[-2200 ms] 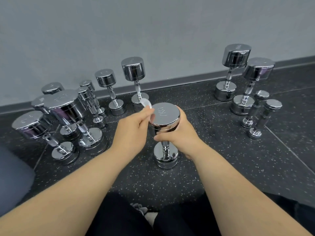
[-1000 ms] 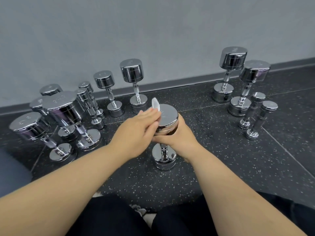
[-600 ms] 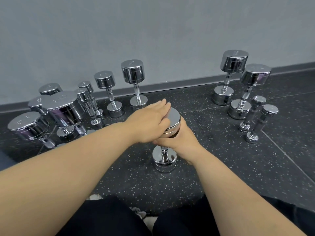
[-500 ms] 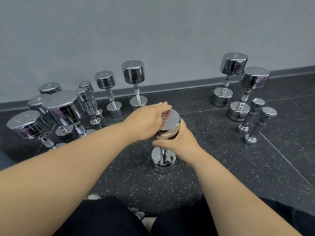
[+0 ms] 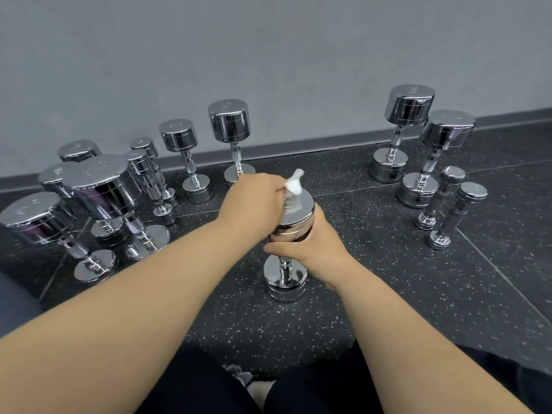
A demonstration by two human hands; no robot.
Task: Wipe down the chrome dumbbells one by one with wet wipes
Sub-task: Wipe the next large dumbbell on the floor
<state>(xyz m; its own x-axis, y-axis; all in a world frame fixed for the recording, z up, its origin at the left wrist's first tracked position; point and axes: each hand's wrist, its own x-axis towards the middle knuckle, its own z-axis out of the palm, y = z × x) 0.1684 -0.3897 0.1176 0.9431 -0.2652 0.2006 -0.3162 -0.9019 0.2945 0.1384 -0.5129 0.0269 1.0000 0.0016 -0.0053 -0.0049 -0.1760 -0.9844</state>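
A chrome dumbbell (image 5: 286, 276) stands upright on the dark speckled floor in the middle of the head view. My right hand (image 5: 310, 240) is wrapped round its upper head from the right and holds it steady. My left hand (image 5: 254, 201) pinches a small white wet wipe (image 5: 294, 183) and holds it against the left part of the dumbbell's top face. A corner of the wipe sticks up past my fingers. Part of the top face is hidden under my left hand.
Several chrome dumbbells (image 5: 101, 189) stand crowded at the left and along the grey wall (image 5: 268, 55). Others stand at the right, two tall ones (image 5: 409, 106) and two small ones (image 5: 448, 210). My dark-clothed legs (image 5: 209, 389) lie at the bottom edge.
My left hand slid the wipe across the top face to the right, then drew back to the left edge. The wipe's corner shows again. My right hand kept its hold.
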